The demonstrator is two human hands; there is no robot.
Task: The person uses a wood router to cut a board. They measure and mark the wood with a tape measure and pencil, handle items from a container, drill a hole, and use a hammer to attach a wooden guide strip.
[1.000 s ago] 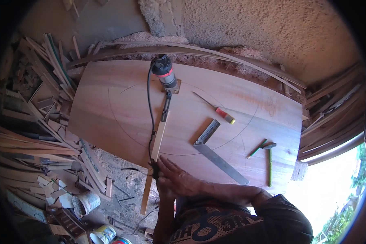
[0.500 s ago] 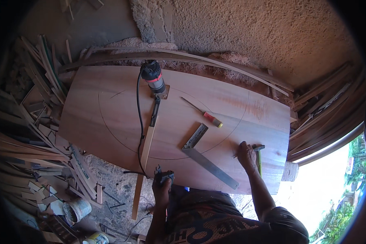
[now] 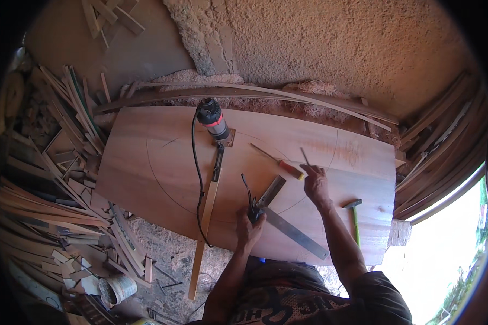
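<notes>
My left hand (image 3: 248, 230), over the board's near edge, is closed around a small dark grey object with a thin dark piece sticking up; its kind is unclear. My right hand (image 3: 315, 184) pinches a thin dark rod (image 3: 305, 156) that points away from me, right of a screwdriver (image 3: 279, 162) with a red and yellow handle. Between the hands lies a metal try square (image 3: 295, 230). A trim router (image 3: 214, 120), black with a red band, stands on the board (image 3: 135, 162), joined to a black arm and a long wooden strip (image 3: 206, 216). Pencilled curves mark the board.
A hammer (image 3: 355, 216) with a green handle lies at the board's right. The router's black cable (image 3: 198, 173) runs down beside the strip. Wood offcuts (image 3: 65, 216) crowd the left, near a white bucket (image 3: 118, 290). Long boards (image 3: 444, 146) lean at the right.
My right hand has moved up and left from beside the hammer, carrying the thin rod. My left hand has come right and forward over the board with the dark object. The view has shifted slightly.
</notes>
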